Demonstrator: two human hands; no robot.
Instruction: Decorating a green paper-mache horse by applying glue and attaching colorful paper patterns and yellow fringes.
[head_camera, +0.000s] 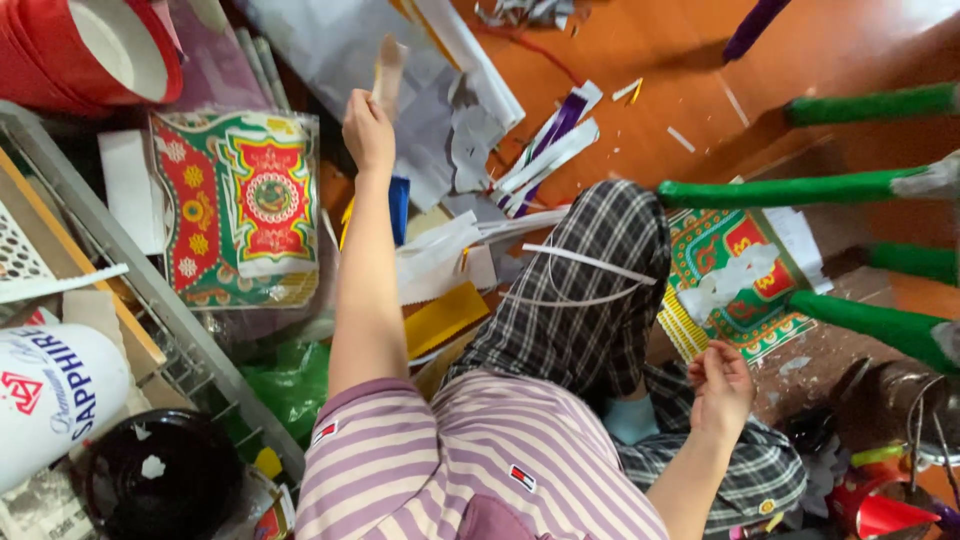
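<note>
Patterned red-green paper sheet (240, 205) on floor at left. Left hand (368, 128) stretched forward, closed around pale stick (388, 72) above grey paper (350, 50). Right hand (720, 388) near knee, fingers curled; contents unclear. Green-wrapped poles (790, 190) at right.

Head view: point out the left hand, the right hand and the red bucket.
left hand (368, 128), head view, back of the hand.
right hand (722, 385), head view, palm.
red bucket (45, 45), head view, outer wall.

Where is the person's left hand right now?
In the head view, the left hand is stretched forward at upper centre-left, gripping a pale paper strip, just right of the red-and-green patterned sheet.
</note>
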